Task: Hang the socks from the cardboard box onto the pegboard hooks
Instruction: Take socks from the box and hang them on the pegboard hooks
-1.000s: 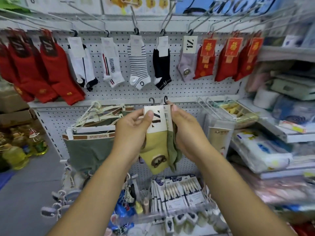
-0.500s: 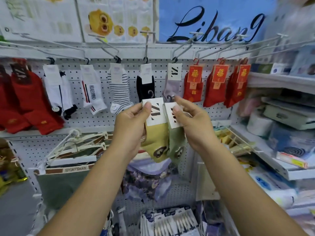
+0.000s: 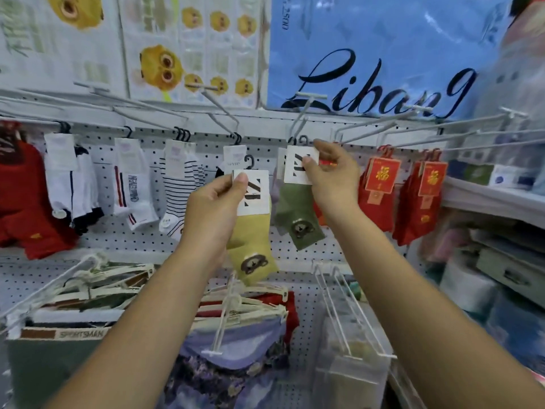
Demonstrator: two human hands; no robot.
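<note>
Head view: left hand (image 3: 215, 208) pinches yellow sock (image 3: 250, 246); right hand (image 3: 333, 175) pinches green sock (image 3: 298, 214) under pegboard hook (image 3: 298, 125).

The left hand (image 3: 212, 214) holds the lower sock (image 3: 253, 246) left of the upper sock (image 3: 295, 209) in the right hand (image 3: 334, 177).

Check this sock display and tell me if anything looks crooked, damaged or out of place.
Nothing looks damaged or spilled. Only the two held socks sit out of the row: the yellow sock, pinched by the left hand, is on no hook, and the green sock, in the right hand, is held up at a pegboard hook.
</note>
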